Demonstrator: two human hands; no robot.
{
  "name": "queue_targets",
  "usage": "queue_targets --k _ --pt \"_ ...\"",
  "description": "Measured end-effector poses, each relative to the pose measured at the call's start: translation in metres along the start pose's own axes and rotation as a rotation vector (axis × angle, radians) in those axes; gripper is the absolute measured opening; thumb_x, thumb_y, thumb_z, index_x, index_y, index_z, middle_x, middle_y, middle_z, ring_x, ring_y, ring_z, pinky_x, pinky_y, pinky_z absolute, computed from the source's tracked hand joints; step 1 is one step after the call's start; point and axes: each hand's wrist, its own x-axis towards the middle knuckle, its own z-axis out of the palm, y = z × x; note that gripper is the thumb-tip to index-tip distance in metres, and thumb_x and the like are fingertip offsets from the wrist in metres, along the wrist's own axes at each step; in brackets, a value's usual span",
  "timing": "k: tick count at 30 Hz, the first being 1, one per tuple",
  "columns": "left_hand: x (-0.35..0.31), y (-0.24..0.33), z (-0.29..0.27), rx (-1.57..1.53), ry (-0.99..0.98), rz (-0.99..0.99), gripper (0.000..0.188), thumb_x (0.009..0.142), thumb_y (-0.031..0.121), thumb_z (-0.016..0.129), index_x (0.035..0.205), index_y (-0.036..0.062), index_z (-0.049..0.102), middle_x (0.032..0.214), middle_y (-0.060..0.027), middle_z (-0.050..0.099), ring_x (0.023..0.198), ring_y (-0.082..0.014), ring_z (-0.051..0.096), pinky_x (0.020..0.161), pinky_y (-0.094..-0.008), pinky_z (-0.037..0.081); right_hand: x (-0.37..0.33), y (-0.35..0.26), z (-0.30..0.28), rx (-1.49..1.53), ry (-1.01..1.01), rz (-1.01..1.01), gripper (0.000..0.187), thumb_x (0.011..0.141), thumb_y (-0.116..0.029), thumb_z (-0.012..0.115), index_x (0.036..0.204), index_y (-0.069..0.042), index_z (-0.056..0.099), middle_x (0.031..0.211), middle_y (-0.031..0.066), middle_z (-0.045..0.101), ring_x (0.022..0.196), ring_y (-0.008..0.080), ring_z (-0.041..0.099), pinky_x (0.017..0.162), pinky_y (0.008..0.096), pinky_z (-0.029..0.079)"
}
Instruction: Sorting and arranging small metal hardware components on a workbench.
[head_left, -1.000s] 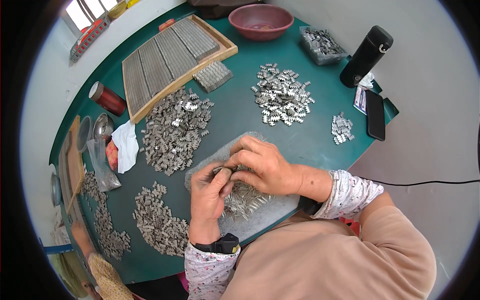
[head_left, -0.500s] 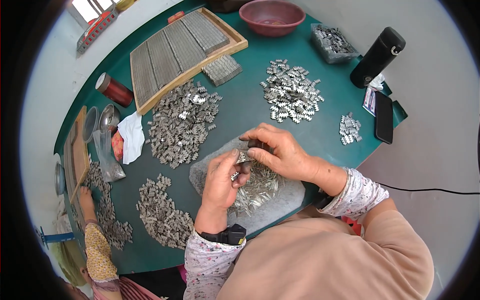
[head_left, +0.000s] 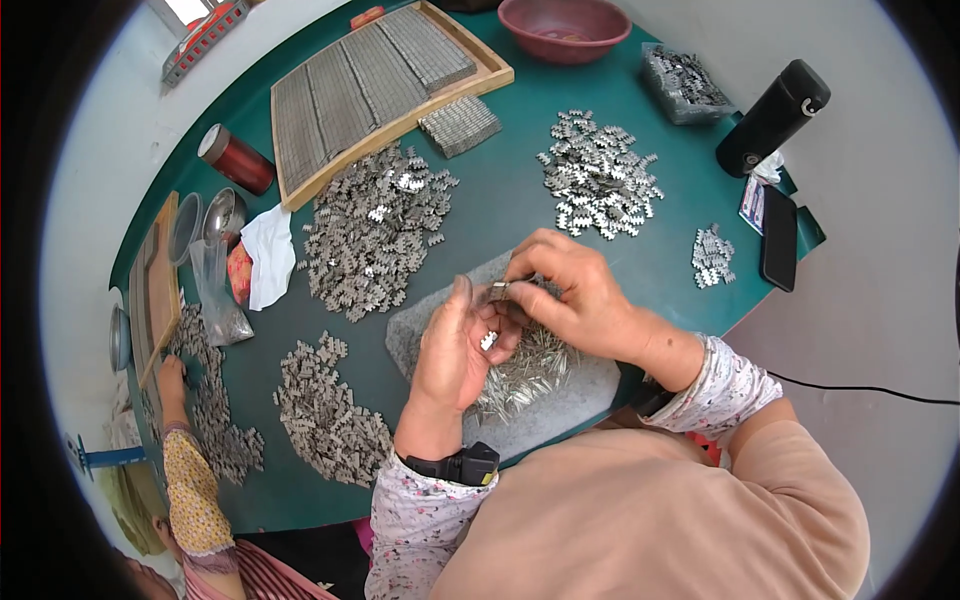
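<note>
My left hand (head_left: 452,345) is cupped palm up over a grey fibrous mat. A small toothed metal piece (head_left: 488,341) lies in its curled fingers. Just above those fingertips, my right hand (head_left: 575,293) pinches another small metal piece (head_left: 499,290) between thumb and forefinger; its exact shape is partly hidden. Under both hands, a heap of thin shiny metal pins (head_left: 520,382) covers part of the mat (head_left: 585,390). Loose toothed metal pieces form one pile (head_left: 375,230) beyond my left hand, another (head_left: 332,410) to its left and a brighter one (head_left: 600,175) beyond my right hand.
A wooden tray (head_left: 400,135) of packed metal rows stands at the back, near a maroon basin (head_left: 565,30). On the right are a clear tub (head_left: 690,85), a black bottle (head_left: 775,118) and a phone (head_left: 779,238). A co-worker's hand (head_left: 172,385) is at far left.
My left hand has opened somewhat, baring the metal piece in its fingers. My right hand has drawn slightly away, lifting the pinched piece. The whole view has shifted a little.
</note>
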Motion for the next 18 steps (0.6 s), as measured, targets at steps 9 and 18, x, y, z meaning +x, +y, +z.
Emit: queue_targets --k 9,18 --pt "0.002 0.005 0.004 -0.297 0.097 0.249 0.061 0.102 0.046 0.035 0.120 -0.0100 0.050 0.120 -0.0260 0.057 0.117 -0.0366 0.055 0.103 -0.0439 0.043 -0.007 -0.007 0.004 0.762 -0.104 0.540 0.014 0.087 -0.005 0.059 0.098 0.004 0.059 0.083 0.0055 0.062 0.075 0.0077 0.057 0.066 0.0267 0.048" --pt "0.000 -0.007 0.024 -0.093 0.100 0.439 0.063 0.102 0.050 0.030 0.126 -0.0052 0.049 0.131 -0.0233 0.051 0.129 -0.0342 0.045 0.112 -0.0438 0.029 -0.005 -0.018 0.022 0.161 -0.127 0.361 0.025 0.078 -0.011 0.070 0.099 0.000 0.062 0.081 0.0190 0.066 0.067 0.0306 0.065 0.062 0.0382 0.051"
